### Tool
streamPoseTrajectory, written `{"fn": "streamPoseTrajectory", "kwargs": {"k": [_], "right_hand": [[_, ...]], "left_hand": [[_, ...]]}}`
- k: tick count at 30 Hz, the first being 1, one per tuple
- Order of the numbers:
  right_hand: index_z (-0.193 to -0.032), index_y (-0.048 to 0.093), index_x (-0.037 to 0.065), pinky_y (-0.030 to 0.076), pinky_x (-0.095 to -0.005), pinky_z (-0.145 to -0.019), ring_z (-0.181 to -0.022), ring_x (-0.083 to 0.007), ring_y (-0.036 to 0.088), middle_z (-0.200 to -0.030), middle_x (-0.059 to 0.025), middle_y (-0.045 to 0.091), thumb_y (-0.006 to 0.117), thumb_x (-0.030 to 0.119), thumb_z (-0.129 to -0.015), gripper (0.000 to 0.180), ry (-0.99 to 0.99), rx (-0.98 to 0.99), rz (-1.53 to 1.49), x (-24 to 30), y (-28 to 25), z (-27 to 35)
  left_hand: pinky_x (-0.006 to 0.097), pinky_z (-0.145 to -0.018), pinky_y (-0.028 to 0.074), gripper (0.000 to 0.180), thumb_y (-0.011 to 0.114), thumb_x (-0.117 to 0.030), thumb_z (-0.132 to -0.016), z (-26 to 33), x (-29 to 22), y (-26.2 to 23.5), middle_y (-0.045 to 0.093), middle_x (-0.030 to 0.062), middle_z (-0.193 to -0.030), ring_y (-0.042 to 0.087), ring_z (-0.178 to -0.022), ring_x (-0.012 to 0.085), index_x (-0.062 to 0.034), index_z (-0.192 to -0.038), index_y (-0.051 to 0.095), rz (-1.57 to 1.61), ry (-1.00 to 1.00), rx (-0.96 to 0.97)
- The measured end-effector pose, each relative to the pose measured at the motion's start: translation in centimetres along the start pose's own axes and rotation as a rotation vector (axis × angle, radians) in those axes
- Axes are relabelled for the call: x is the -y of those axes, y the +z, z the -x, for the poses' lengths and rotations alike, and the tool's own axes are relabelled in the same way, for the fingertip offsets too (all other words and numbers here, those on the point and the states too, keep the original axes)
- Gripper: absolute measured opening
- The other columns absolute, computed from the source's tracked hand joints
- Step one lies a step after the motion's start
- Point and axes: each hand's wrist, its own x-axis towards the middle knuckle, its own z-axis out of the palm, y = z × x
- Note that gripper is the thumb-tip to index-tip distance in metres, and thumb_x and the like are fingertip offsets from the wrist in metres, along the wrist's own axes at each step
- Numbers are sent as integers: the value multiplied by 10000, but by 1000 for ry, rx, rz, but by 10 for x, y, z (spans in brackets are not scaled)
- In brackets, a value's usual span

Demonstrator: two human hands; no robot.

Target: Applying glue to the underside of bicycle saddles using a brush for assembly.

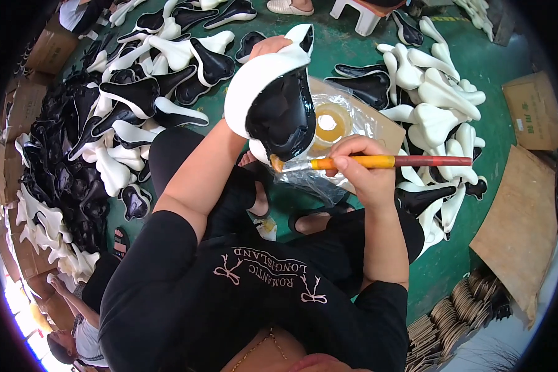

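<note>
My left hand grips a white foam bicycle saddle near its far end, partly hidden behind it. The saddle's hollow underside, a glossy black shell, is tilted toward the right. Pinched in my right hand is a paintbrush with a yellow and red handle. Its bristles touch or nearly touch the near edge of the saddle; I cannot tell which. Behind the brush stands a round tub of amber liquid, resting on clear plastic sheeting over a cardboard surface.
White saddle foams and black saddle shells lie heaped at right. A larger mixed pile covers the left floor, with black shells beyond. Cardboard boxes line both sides. Another person sits at lower left; a white stool stands far off.
</note>
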Motion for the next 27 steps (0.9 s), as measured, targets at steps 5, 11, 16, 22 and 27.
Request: {"fn": "streamPoseTrajectory", "kwargs": {"k": [5,11,16,22,27], "right_hand": [[-816,619,-10,468,-228,-619,-697,-115,587,-818,-63,635,672,-3,-775,67,-239,13,410,5,-35,-4],[-899,613,-10,473,-220,-672,-723,-121,599,-805,-54,637,651,8,-829,81,-338,-499,393,24,-73,-2],[-960,599,-21,503,-269,-730,-791,-161,614,-959,-126,617,626,-12,-829,134,-526,-519,109,38,-84,4],[-902,651,20,488,-260,-752,-806,-155,617,-918,-87,653,682,-3,-775,132,-475,-180,571,22,-14,-19],[-805,621,20,486,-267,-638,-699,-172,604,-786,-82,619,667,-6,-726,95,-527,-281,786,28,-48,-10]], "left_hand": [[314,-927,426,365,630,-90,-810,-5,-14,-10,568,108,-1118,540,-1047,255,-42,-1164,552,-160,-6,27],[392,-890,433,474,726,-264,-681,-5,-17,-48,557,133,-1121,528,-1004,329,-105,-1109,600,-431,-91,126],[388,-885,410,430,637,-143,-592,-15,-42,-73,562,106,-1023,527,-981,322,-95,-1018,602,-493,47,204],[379,-823,417,363,591,-122,-564,-18,-79,-56,550,88,-918,537,-922,283,-71,-924,595,-596,160,330],[384,-826,412,414,599,-114,-560,-21,-88,-60,561,94,-969,537,-936,295,-81,-972,588,-594,112,360]]}}
